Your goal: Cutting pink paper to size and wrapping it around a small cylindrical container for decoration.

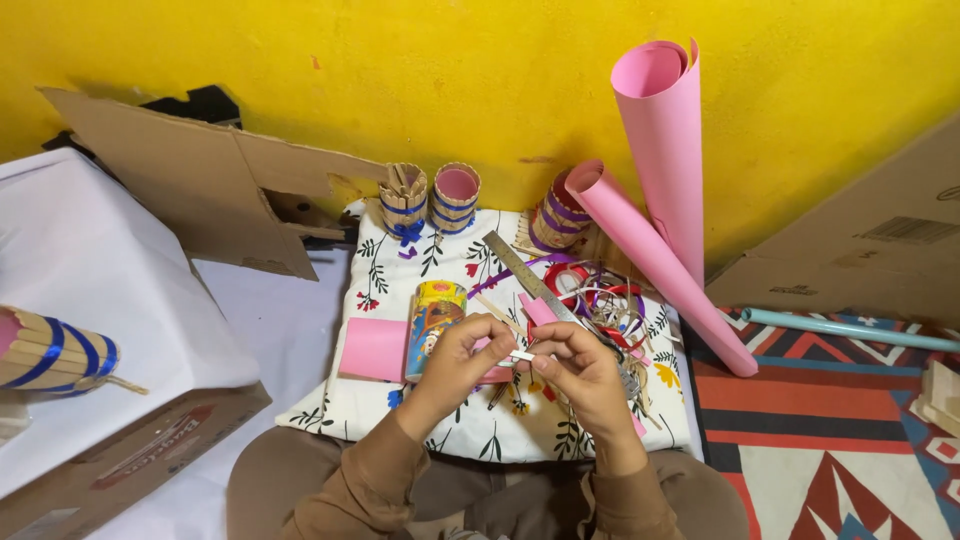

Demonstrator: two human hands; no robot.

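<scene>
Your left hand [462,352] and right hand [578,362] each pinch an end of a small white strip [522,355] above the floral cushion [372,270]. Three stick-clad holders [456,197] stand finished by the yellow wall; the printed can [432,312] just beside your left hand is bare, so cladding it appears left to do.

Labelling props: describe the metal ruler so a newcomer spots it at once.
Start at the floral cushion on the person's lap, below the yellow wall. The metal ruler lies diagonally across its upper middle, towards the right hand. It is the only flat, grey, straight strip there, unlike the round ribbon rolls beside it.
</scene>
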